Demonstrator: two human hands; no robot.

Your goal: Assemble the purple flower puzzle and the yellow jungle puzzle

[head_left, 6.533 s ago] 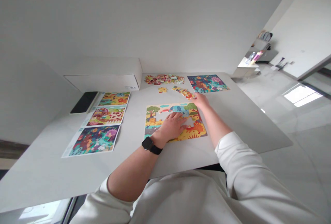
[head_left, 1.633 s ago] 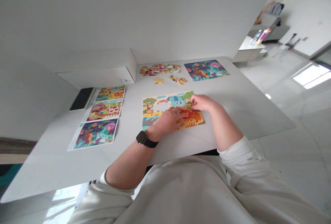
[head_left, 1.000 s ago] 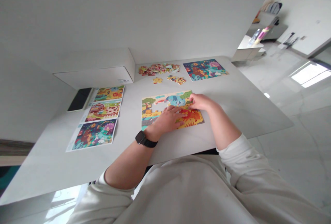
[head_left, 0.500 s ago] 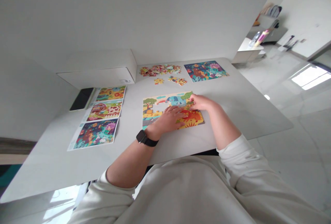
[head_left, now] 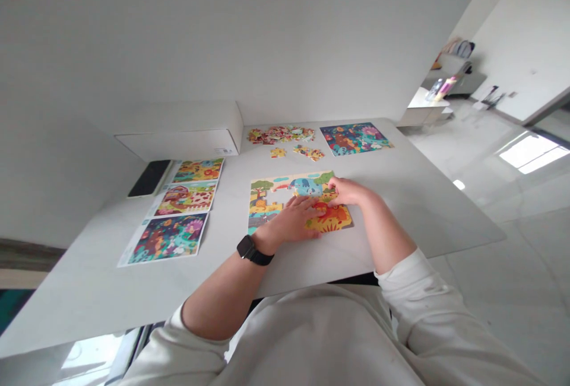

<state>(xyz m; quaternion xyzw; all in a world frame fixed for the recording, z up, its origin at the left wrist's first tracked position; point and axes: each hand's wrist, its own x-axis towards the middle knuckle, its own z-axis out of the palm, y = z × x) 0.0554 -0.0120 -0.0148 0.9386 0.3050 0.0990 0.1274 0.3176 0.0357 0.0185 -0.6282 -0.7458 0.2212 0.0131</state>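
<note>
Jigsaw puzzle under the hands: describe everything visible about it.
The jigsaw puzzle is a flat, cardboard-looking rectangle in bright cartoon colours: green trees and a blue elephant along the far edge, an orange animal at the near right. A pale gap left of the middle shows it unfinished. It lies on the white table; the left hand rests spread on its middle, the right hand touches its far right part.

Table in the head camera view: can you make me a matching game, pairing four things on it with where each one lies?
Things:
1 black phone
2 loose puzzle pieces
3 blue puzzle
4 half-built puzzle

Places:
A under the left hand and right hand
B far right corner
C left side, near the white box
D heaped at the far edge

Pairs: 1-C, 2-D, 3-B, 4-A.
</note>
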